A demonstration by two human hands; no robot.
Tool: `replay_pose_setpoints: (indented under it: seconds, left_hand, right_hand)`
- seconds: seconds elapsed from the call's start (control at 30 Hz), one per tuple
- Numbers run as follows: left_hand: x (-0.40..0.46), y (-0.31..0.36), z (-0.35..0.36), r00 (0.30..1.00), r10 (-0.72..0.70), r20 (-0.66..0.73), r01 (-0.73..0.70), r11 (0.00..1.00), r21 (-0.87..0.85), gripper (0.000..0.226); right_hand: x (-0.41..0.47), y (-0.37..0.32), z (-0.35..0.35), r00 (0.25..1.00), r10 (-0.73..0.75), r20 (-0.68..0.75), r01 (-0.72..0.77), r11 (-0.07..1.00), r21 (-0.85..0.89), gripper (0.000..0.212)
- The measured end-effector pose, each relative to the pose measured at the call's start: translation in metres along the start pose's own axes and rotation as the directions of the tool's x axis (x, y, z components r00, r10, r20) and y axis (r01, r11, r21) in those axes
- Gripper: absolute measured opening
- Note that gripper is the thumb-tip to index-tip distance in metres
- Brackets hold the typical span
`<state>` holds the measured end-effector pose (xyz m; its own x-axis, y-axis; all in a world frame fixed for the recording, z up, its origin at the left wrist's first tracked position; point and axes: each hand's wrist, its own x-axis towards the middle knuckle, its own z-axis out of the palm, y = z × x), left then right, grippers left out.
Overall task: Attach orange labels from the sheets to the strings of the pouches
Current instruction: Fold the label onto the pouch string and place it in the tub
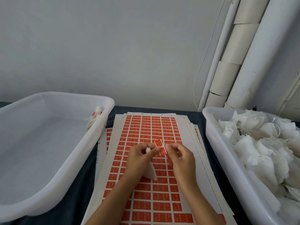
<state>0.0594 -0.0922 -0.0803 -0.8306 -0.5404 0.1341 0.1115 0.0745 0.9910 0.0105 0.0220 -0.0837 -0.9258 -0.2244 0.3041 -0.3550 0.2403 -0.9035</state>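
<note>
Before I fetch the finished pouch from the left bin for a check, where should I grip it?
Probably at the gathered neck of the labelled pouch, coming from above over the left bin. It leans in the far right corner against the wall, bunched top uppermost, so the neck is the freest part.

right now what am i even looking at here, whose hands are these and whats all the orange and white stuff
There is one picture, from a camera worn on a person's head, looking down at their own bare hands. A stack of sheets of orange labels lies on the dark table. The left hand holds a white pouch, and the right hand pinches a peeled orange label, apparently at the pouch's string. The right tub holds a heap of unlabelled pouches; the left tub holds one labelled pouch.
</note>
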Motion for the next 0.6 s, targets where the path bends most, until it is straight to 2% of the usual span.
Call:
replay_pose_setpoints:
  seconds: [0.3, 0.47, 0.6]
  left_hand:
    - [0.001, -0.001, -0.002, 1.0, -0.005, 0.011, 0.005, 0.998, 0.058, 0.012]
    - [0.001, 0.001, -0.002, 0.999, 0.026, 0.035, -0.029, 0.996, 0.082, 0.013]
    - [0.002, -0.001, -0.002, 0.997, 0.046, 0.055, -0.052, 0.993, 0.105, 0.015]
  right_hand:
    - [0.008, 0.001, -0.011, 1.0, 0.015, 0.004, -0.015, 0.999, 0.034, 0.007]
    - [0.009, -0.004, -0.017, 0.975, 0.09, 0.205, -0.096, 0.995, 0.021, 0.033]
    - [0.01, 0.002, -0.014, 0.955, 0.06, 0.291, -0.035, 0.995, -0.091, 0.024]
